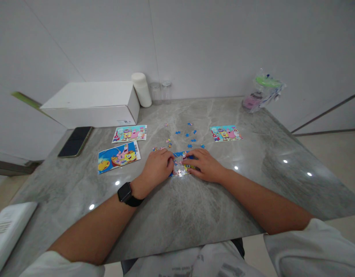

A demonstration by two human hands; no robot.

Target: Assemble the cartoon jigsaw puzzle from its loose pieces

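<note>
Hands [158, 165] [206, 165] are touching the puzzle [180, 170] at centre, grip indeterminable; grey bench [177, 215] is ending lower centre, wall [223, 46] rising above.

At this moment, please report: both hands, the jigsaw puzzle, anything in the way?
Left hand at left edge of jigsaw puzzle, right hand over its right side. Puzzle partly assembled. Loose puzzle pieces just beyond; no obstruction seen.
</note>
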